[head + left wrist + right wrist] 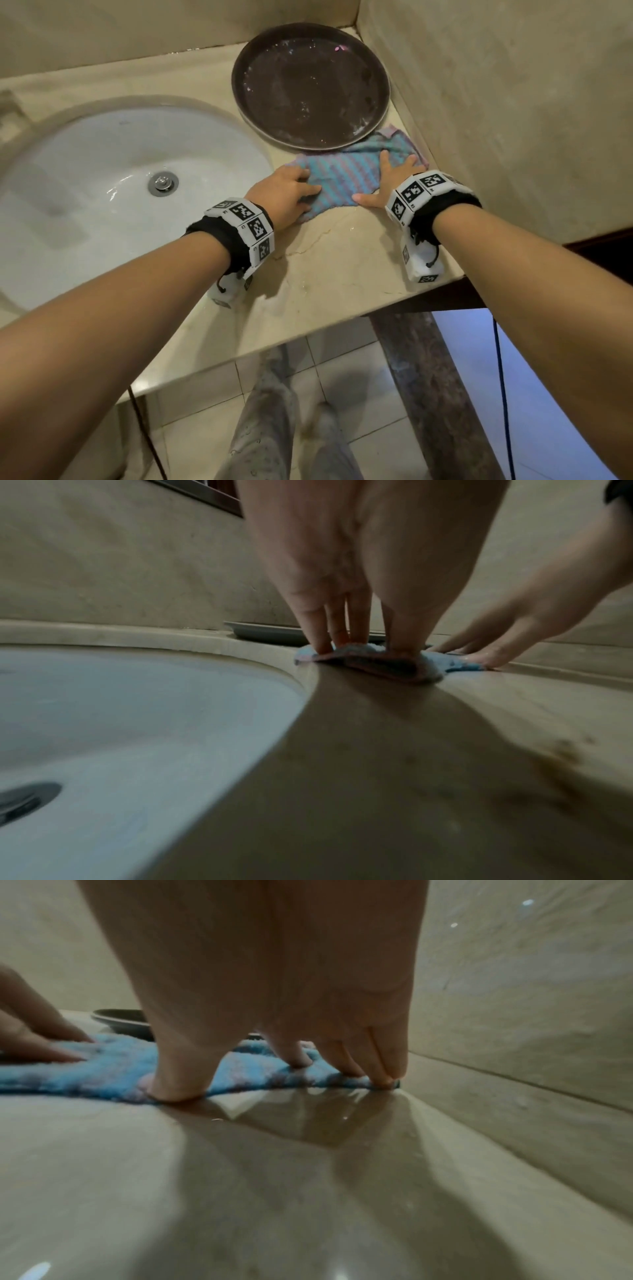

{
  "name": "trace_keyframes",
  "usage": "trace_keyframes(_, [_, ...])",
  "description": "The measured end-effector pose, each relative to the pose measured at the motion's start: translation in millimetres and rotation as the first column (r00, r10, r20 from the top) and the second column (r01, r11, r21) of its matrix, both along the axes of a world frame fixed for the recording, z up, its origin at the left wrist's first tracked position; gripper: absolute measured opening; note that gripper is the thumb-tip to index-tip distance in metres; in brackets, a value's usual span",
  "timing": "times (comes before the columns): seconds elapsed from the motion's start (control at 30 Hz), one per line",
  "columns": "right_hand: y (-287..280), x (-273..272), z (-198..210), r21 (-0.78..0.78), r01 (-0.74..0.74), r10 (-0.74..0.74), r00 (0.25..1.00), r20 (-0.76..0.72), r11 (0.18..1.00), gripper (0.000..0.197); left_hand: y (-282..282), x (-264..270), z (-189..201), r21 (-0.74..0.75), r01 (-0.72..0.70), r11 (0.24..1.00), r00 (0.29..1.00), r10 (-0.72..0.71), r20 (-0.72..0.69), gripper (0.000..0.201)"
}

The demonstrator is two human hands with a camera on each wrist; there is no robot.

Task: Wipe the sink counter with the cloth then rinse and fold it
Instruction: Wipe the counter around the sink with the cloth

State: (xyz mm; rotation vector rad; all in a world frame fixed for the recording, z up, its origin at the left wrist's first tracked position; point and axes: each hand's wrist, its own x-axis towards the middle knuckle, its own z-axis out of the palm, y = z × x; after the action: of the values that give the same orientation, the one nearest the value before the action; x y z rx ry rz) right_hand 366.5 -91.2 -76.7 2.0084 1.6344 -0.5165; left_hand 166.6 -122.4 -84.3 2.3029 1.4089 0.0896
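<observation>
While I press both hands onto the cloth (346,174), it lies spread on the glossy beige stone counter (329,270), fluffy, striped blue and pink. My left hand (286,197) pinches its near left edge into a fold; my right hand (390,181) lies flat, fingers splayed. Left sits the smooth white oval sink (102,178); behind, touching the cloth, a round brown tray (310,85).

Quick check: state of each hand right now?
Left hand: fingers pinching the cloth edge.
Right hand: open, spread flat, pressing the cloth.
</observation>
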Motion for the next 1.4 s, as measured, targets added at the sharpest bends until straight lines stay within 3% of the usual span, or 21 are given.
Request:
trace_keyframes(0.23, [-43,8,0,-0.043,-0.020,0.023,0.999,0.048,0.999,0.110,-35,7,5,-0.132,0.032,0.991,0.992,-0.048,-0.114,0.046])
trace_keyframes(0.57, [-104,0,1,-0.056,-0.062,0.065,0.996,0.054,0.996,0.111,-109,8,13,-0.147,-0.015,0.989,0.978,-0.016,-0.208,0.047])
trace_keyframes(0.73, [-138,-11,11,-0.007,-0.254,0.254,0.965,0.066,0.967,0.098,-146,2,18,-0.123,-0.069,0.990,0.971,0.039,-0.236,0.044])
trace_keyframes(0.87, [-157,-20,23,0.040,-0.485,0.479,0.872,0.103,0.874,0.065,-170,-5,16,-0.097,-0.120,0.988,0.970,0.096,-0.224,0.044])
trace_keyframes(0.93, [-164,-26,24,0.033,-0.535,0.528,0.841,0.118,0.844,0.059,-179,-11,13,-0.094,-0.140,0.986,0.969,0.117,-0.220,0.045])
trace_keyframes(1.2, [-168,-58,22,0.025,-0.581,0.575,0.810,0.118,0.813,0.055,-200,-42,1,-0.103,-0.220,0.970,0.968,0.203,-0.147,0.046])
trace_keyframes(1.4, [-158,-90,19,0.047,-0.605,0.598,0.794,0.109,0.795,0.055,-196,-77,3,-0.122,-0.337,0.934,0.941,0.340,0.005,0.041])
